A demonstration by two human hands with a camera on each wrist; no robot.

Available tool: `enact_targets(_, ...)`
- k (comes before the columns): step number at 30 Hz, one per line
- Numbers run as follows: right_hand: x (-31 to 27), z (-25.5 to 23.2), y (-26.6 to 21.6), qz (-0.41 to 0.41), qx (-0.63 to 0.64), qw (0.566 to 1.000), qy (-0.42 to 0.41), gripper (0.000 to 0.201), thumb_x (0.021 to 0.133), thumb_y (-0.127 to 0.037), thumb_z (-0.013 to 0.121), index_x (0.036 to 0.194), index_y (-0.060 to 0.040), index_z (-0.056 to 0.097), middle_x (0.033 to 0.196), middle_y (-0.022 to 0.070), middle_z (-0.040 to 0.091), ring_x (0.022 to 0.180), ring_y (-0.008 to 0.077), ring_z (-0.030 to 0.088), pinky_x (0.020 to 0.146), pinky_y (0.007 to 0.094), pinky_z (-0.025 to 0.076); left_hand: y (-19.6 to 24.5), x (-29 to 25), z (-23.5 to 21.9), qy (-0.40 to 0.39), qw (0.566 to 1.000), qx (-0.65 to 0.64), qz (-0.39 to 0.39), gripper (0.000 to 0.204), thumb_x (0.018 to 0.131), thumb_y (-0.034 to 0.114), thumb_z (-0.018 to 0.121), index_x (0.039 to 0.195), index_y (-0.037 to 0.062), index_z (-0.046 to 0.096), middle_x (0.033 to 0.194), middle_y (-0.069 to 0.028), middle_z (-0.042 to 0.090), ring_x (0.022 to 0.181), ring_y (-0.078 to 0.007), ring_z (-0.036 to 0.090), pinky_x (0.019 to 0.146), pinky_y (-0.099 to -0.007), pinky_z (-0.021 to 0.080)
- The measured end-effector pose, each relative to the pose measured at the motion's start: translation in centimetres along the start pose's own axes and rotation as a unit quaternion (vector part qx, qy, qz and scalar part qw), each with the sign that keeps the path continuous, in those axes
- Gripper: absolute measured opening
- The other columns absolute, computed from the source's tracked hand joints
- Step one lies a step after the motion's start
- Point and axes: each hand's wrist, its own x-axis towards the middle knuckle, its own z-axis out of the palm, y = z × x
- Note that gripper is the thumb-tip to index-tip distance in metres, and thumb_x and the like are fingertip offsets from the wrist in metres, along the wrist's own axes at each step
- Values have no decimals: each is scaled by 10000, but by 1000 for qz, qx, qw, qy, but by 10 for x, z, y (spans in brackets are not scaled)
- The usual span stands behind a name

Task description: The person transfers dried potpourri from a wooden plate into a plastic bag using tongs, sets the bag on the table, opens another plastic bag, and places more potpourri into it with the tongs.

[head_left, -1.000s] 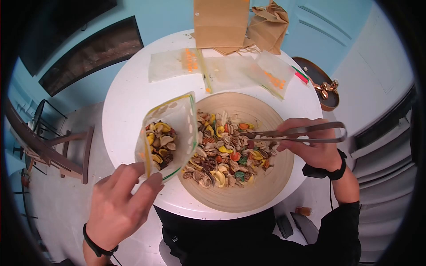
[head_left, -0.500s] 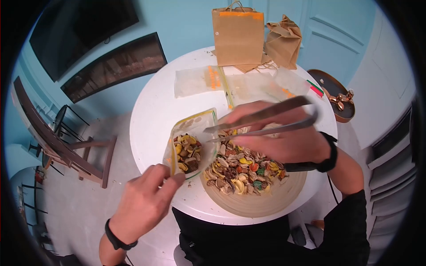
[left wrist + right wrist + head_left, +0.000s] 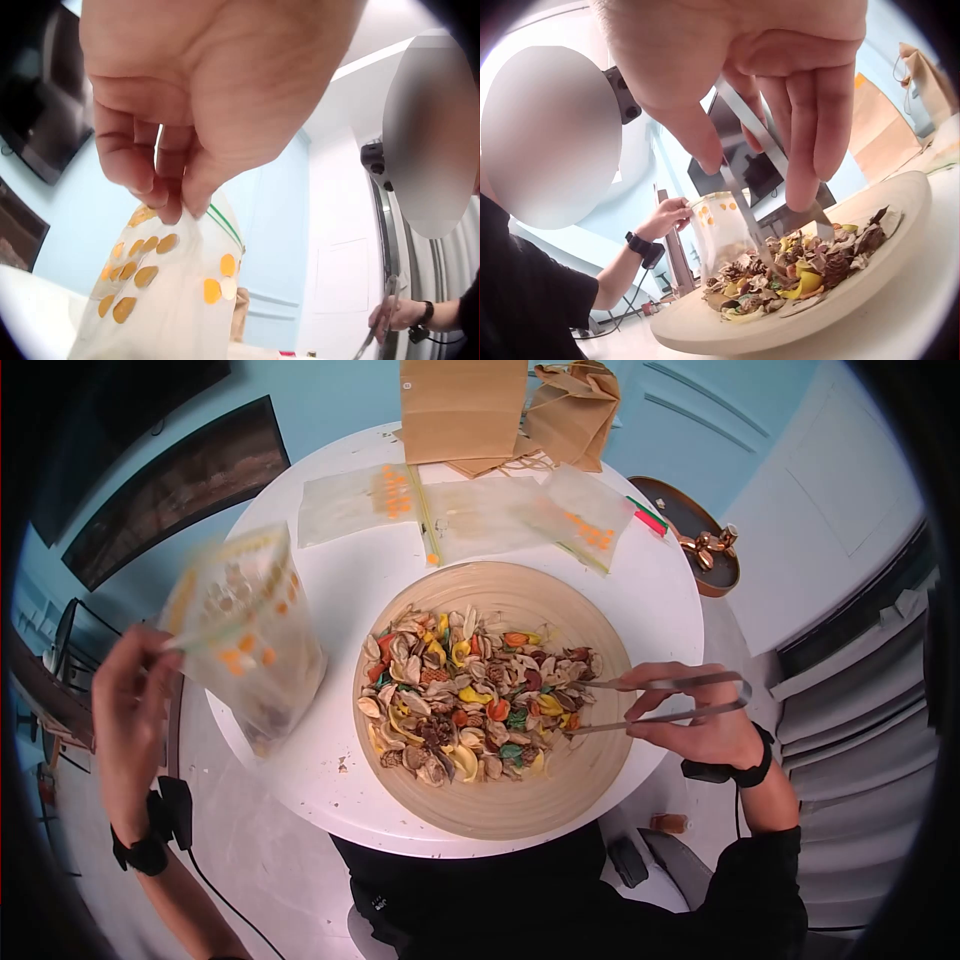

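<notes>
Tongs [image 3: 690, 681], arms apart, sit gripped in the right hand [image 3: 715, 740], apparently for reach into petals [image 3: 460, 710] on the plate [image 3: 590, 785], while the left hand's [image 3: 128, 730] fingers pinch the bag [image 3: 255, 675] by its rim at the desk's [image 3: 335, 600] left, likely supporting its soft walls.

Bright, edges warped, perhaps motion-blurred.

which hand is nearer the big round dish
Right. The right hand is at the right edge of the dish, tongs over it; the left hand is farther off to the left, holding a bag.
</notes>
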Motion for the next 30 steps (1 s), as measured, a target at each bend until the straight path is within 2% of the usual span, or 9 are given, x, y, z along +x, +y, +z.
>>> enact_targets(2, 0, 0, 5, -12, 0, 1000, -10, 368, 732, -12, 819, 1076, 2, 689, 1170, 144, 687, 800, 214, 730, 698, 294, 580, -6, -4, 6, -31, 996, 70, 49, 102, 982, 107, 557, 912, 45, 599, 746, 68, 499, 628, -27, 382, 563, -193, 322)
enact_targets(4, -2, 4, 11, -123, -1, 992, -29, 395, 748, -49, 807, 1122, -21, 684, 1197, 151, 675, 848, 248, 724, 717, 318, 582, -10, -1, -5, -17, 999, 46, 24, 97, 979, 110, 562, 923, 40, 598, 749, 60, 510, 632, -31, 392, 563, -197, 329)
enact_targets(11, -2, 10, 11, -168, -137, 970, -108, 484, 797, -147, 675, 1271, -69, 612, 1295, 179, 614, 948, 319, 683, 750, 374, 571, -21, 34, -11, -38, 998, 45, 23, 68, 959, 80, 579, 990, 31, 614, 774, 45, 544, 653, -31, 421, 541, -193, 341)
enact_targets(14, 0, 13, 18, -143, -132, 975, -108, 471, 811, -160, 676, 1270, -72, 612, 1281, 163, 627, 921, 318, 690, 744, 373, 570, -3, 23, -12, 20, 996, 56, 63, 85, 967, 84, 576, 1018, 32, 620, 787, 36, 546, 663, -29, 424, 528, -198, 340)
enact_targets(19, 6, 17, 33, -156, -56, 985, -51, 406, 870, -211, 658, 1247, -66, 623, 1208, 131, 673, 860, 322, 710, 726, 360, 573, 9, -15, -3, 22, 993, 54, 99, 79, 961, 23, 553, 999, 20, 622, 837, 7, 560, 677, -66, 449, 577, -213, 362)
enact_targets(21, 5, 20, 39, -130, -37, 989, -52, 375, 877, -204, 650, 1221, -55, 639, 1172, 129, 690, 854, 317, 715, 724, 362, 576, 19, -22, 5, -57, 992, 70, 85, 77, 926, -39, 566, 973, -9, 619, 855, -32, 578, 688, -97, 475, 606, -222, 375)
enact_targets(23, 6, 21, 39, -133, -46, 989, -47, 363, 859, -163, 673, 1204, -50, 650, 1137, 121, 703, 830, 306, 719, 704, 348, 576, 24, -29, 4, -54, 993, 69, 81, 118, 866, -104, 591, 954, -32, 621, 870, -70, 600, 700, -129, 521, 598, -244, 406)
enact_targets(26, 9, 22, 34, -130, -62, 989, -29, 360, 811, -76, 727, 1165, -41, 672, 1062, 100, 728, 771, 272, 725, 652, 315, 573, 47, -34, 9, -78, 977, 109, 163, 185, 790, -124, 656, 946, -26, 644, 901, -109, 630, 716, -188, 600, 583, -282, 470)
enact_targets(30, 10, 23, 20, -85, -12, 996, 15, 316, 731, 32, 781, 1038, 12, 710, 1025, 121, 741, 698, 211, 733, 620, 275, 575, 53, -40, 16, -102, 974, 114, 166, 178, 795, -81, 691, 955, -18, 645, 930, -126, 626, 699, -214, 614, 573, -281, 491)
